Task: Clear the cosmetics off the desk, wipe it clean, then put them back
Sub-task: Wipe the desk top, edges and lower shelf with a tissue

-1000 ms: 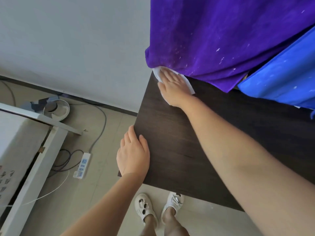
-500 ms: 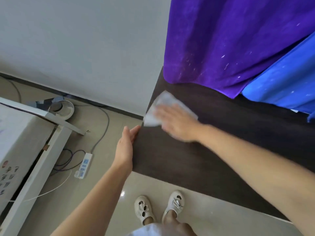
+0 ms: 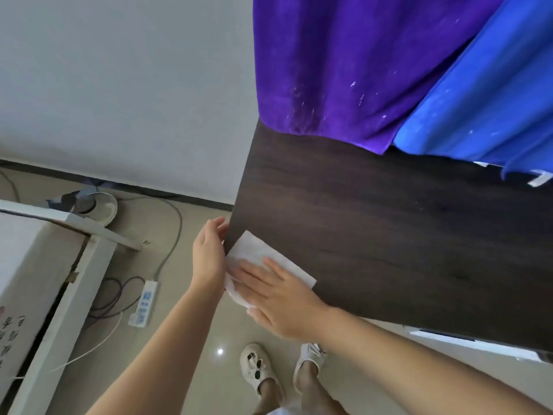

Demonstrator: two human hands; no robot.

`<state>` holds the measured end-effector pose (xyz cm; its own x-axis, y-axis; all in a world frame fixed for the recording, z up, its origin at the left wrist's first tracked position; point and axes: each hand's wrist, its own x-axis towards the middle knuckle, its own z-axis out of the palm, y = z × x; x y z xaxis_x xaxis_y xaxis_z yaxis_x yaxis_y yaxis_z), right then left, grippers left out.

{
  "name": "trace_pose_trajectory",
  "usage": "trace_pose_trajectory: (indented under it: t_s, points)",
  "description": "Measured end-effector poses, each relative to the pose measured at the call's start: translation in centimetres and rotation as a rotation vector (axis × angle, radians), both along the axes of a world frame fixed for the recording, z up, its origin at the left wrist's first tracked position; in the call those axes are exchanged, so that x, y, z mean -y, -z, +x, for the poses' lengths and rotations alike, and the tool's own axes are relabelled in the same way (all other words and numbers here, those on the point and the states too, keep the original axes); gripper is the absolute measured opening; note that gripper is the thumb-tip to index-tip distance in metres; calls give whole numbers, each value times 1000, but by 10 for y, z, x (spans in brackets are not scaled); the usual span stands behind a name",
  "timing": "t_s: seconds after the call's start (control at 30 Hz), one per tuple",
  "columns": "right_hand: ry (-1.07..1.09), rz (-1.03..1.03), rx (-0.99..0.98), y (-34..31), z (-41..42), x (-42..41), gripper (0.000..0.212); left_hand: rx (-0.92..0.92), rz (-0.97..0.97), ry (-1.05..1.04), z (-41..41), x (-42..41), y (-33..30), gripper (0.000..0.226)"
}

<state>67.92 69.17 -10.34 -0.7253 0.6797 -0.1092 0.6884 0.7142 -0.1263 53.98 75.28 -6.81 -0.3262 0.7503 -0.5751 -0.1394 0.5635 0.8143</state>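
The right hand point(image 3: 281, 298) presses flat, fingers spread, on a white wipe point(image 3: 257, 259) at the dark wood surface's point(image 3: 374, 229) near-left corner, about 7 o'clock on the surface; its grip is wide, palm down. The left hand point(image 3: 209, 259) stands just beside the surface's left edge at 9 o'clock, open, fingers touching the edge. Purple cloth point(image 3: 344, 64) and blue cloth point(image 3: 484, 100) hang over the far side at 12 o'clock.
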Motion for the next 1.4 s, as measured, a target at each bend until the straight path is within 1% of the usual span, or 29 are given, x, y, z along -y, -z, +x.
trace_pose_trajectory:
  t_s: [0.03, 0.07, 0.1, 0.13, 0.23, 0.3, 0.33, 0.37, 0.4, 0.47, 0.53, 0.57, 0.6, 0.63, 0.67, 0.73, 0.8, 0.83, 0.87, 0.93, 0.97, 1.0, 1.03, 1.07, 1.17, 1.27, 1.33, 1.37, 1.4]
  points:
    - [39, -23, 5, -1, 23, -2, 53, -204, 62, 58, 11, 3, -2, 30]
    - [132, -42, -7, -1, 51, -5, 51, -399, 149, 132, 23, 6, -2, 30]
    - [270, -31, -10, 0, 82, -10, 50, -553, 248, 215, 35, 9, -2, 30]
    - [440, -19, -2, 1, 119, -17, 53, -649, 339, 319, 49, 12, 0, 30]
    - [1035, -31, 25, -2, 222, -41, 65, -752, 456, 651, 94, 16, 10, 29]
    - [1415, -46, 20, -10, 247, -56, 58, -816, 481, 713, 116, 18, 17, 33]
    - [1519, -41, 13, -15, 240, -63, 55, -849, 478, 702, 123, 18, 20, 33]
    - [1525, -38, 9, -18, 223, -69, 53, -893, 475, 689, 128, 18, 22, 34]
    - [1434, -36, 5, -20, 199, -75, 51, -943, 475, 684, 131, 18, 25, 36]
    - [1031, -77, -3, -20, 146, -83, 47, -1032, 496, 691, 133, 20, 29, 43]
    - [624, -169, -4, -18, 110, -86, 53, -1064, 500, 678, 132, 21, 30, 45]
    - [485, -165, -15, -15, 111, -91, 54, -1065, 492, 667, 132, 21, 31, 44]
    - [416, -158, -23, -12, 125, -99, 53, -1071, 486, 657, 132, 21, 30, 42]
    - [419, -140, -22, -6, 149, -109, 53, -1080, 481, 650, 133, 21, 29, 39]
    - [492, -111, -29, -5, 178, -116, 53, -1091, 478, 644, 135, 20, 29, 36]
    - [726, -10, -8, -6, 251, -121, 53, -1112, 470, 639, 138, 19, 27, 32]
    - [943, 176, 108, -8, 335, -104, 53, -1149, 465, 647, 141, 19, 26, 31]
    - [1091, 202, 122, -10, 375, -88, 53, -1168, 462, 653, 141, 19, 27, 32]
    - [1278, 196, 94, -11, 409, -69, 53, -1181, 459, 657, 142, 19, 27, 34]
    - [1682, 74, 14, -16, 452, -35, 55, -1194, 458, 657, 143, 19, 27, 38]
    - [1830, 7, -33, -17, 455, -28, 55, -1197, 456, 658, 143, 18, 27, 39]
    - [1919, -31, -62, -17, 448, -29, 55, -1199, 453, 661, 144, 18, 27, 39]
    - [1925, -48, -85, -17, 430, -34, 55, -1198, 451, 664, 143, 19, 28, 38]
    - [1850, -32, -91, -16, 406, -40, 56, -1197, 451, 664, 143, 19, 28, 37]
    - [1336, -14, -89, -7, 303, -54, 58, -1188, 457, 664, 144, 19, 27, 34]
    - [771, -123, -98, -6, 194, -37, 56, -1181, 461, 655, 144, 20, 26, 27]
    - [470, -155, -83, -10, 170, -21, 54, -1161, 464, 653, 144, 20, 26, 28]
    - [405, -144, -85, -11, 177, -19, 53, -1150, 464, 653, 143, 19, 26, 28]
    - [435, -133, -98, -10, 195, -18, 52, -1141, 464, 651, 142, 20, 27, 29]
